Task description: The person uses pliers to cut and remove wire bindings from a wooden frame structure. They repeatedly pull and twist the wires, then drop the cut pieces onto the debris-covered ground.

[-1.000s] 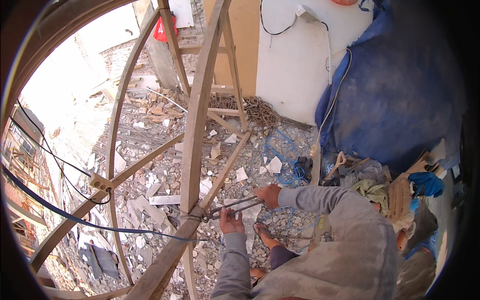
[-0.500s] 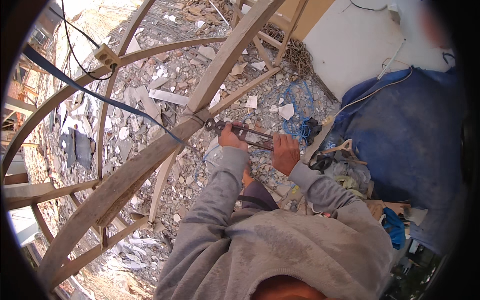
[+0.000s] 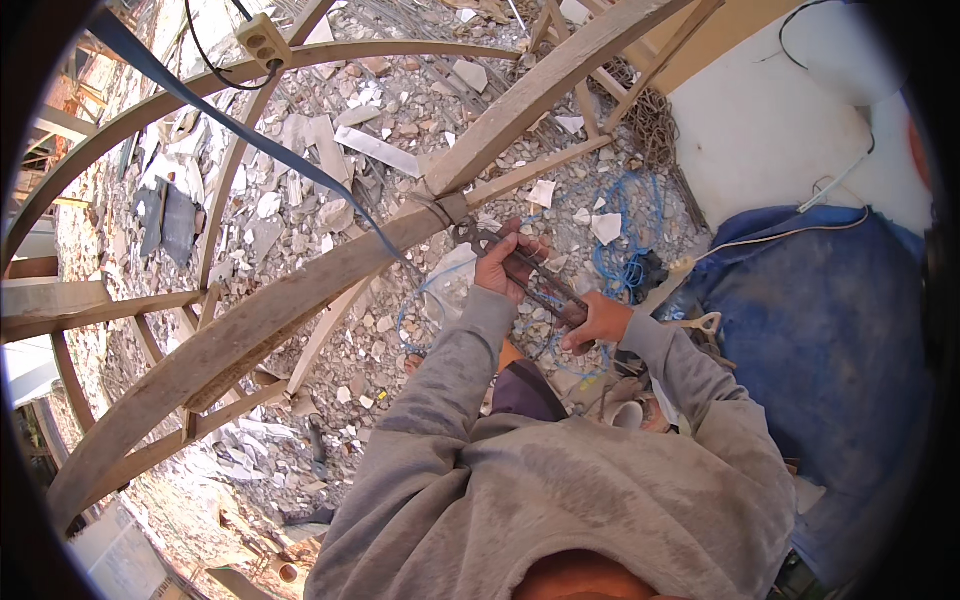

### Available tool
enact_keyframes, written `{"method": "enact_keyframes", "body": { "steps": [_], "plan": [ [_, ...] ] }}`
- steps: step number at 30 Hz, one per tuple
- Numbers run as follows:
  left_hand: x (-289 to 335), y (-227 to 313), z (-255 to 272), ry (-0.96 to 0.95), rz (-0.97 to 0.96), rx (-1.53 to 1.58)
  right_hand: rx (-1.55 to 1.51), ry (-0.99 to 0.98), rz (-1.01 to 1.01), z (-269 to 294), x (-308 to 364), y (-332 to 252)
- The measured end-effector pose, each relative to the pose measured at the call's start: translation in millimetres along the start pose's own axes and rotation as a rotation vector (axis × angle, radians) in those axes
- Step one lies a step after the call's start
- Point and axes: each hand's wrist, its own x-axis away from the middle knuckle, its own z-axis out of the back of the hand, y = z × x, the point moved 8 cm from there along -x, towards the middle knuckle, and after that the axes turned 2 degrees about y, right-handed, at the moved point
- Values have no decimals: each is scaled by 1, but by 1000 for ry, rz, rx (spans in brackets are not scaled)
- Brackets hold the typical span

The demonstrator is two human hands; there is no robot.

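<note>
A pair of dark, rusty long-handled cutters [image 3: 545,287] slants between my two hands. My left hand [image 3: 498,272] is closed round them near the head. My right hand [image 3: 600,320] grips the handle ends, with its thumb showing on the near side. The cutters' head lies close to a wooden joint [image 3: 453,207], where wire is wound round the beam; I cannot tell whether they touch. From that joint a long wooden beam [image 3: 300,305] runs to the lower left, and another beam [image 3: 550,95] rises to the upper right.
Broken rubble [image 3: 390,110] covers the ground below. Tangled blue cord [image 3: 625,262] lies beyond my right hand. A blue tarp [image 3: 810,330] hangs at the right, under a white surface [image 3: 770,130]. A blue strap [image 3: 250,135] and a socket block [image 3: 262,40] hang at the upper left.
The view has shifted, so the beams sit further right and higher. The cutters now slant more steeply down to the right, and my right hand has turned and lowered with the handles.
</note>
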Motion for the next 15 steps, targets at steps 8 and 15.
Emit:
{"method": "enact_keyframes", "body": {
  "steps": [8, 15],
  "plan": [
    [-6, -9, 8, 506, -112, -13, 658, 575, 60, 34, -4, 8],
    [65, 25, 45, 399, -94, -124, -718, -273, -171, -27, 5, 24]
  ]
}}
